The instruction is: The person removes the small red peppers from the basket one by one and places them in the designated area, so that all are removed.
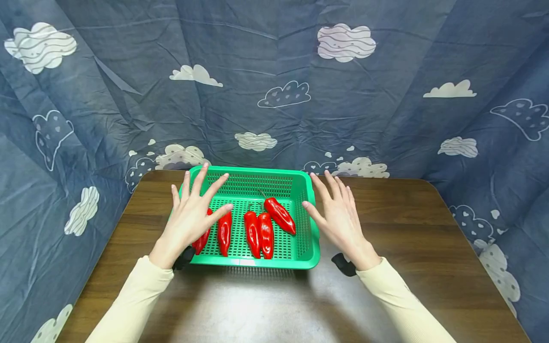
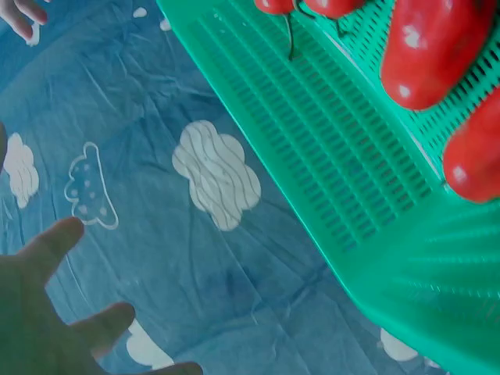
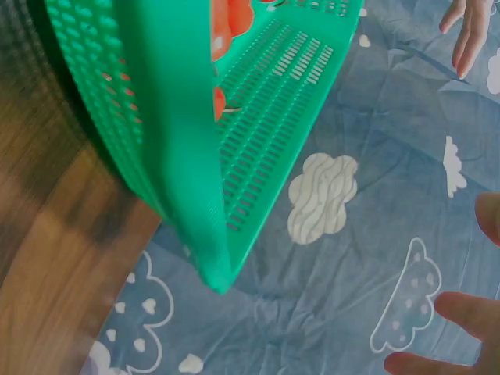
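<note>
Head view: a green basket (image 1: 257, 262) is placed by the worktop's (image 1: 407, 228) far edge, with its long axis along this edge; five red peppers (image 1: 252, 233) are contained. The basket's left end is overlapped by the left hand (image 1: 188, 216), seemingly the nearer one; the right hand (image 1: 340, 219) is held just beside the right rim.

Left wrist view: spread fingers (image 2: 53, 246) are seen, nothing being grasped.

Right wrist view: the grip is likewise released, apart from the rim.
</note>
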A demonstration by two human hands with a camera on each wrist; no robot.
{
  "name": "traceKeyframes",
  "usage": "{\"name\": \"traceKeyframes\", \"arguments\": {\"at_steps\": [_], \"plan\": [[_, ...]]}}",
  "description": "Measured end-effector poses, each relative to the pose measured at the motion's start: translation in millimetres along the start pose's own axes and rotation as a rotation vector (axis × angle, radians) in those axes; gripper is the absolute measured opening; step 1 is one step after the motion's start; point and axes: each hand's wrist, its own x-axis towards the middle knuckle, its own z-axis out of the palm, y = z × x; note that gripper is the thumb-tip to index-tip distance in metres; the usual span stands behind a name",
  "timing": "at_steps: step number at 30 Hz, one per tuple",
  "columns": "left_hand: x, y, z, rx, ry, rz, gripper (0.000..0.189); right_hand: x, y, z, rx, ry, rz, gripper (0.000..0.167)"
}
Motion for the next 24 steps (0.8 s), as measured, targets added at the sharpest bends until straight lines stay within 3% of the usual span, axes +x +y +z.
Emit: {"name": "traceKeyframes", "arguments": {"at_steps": [7, 11, 19, 24], "plan": [[0.1, -18.5, -10.0, -0.038, 0.02, 0.014, 0.066, 5.2, -7.7, 0.5, 0.099, 0.03, -0.05, 0.064], [0.2, -30.9, -17.3, -0.086, 0.006, -0.02, 0.067, 7.9, -13.0, 0.9, 0.203, 0.01, -0.047, 0.063], [1.3, -65.1, -25.1, -0.313, -0.013, -0.026, 0.063, 12.9, -20.4, 5.0, 0.498, -0.091, 0.005, 0.059], [-0.6, -86.6, -26.9, -0.491, -0.081, -0.086, 0.064, 18.1, -23.1, 9.3, 0.653, -0.168, 0.059, 0.057]]}}
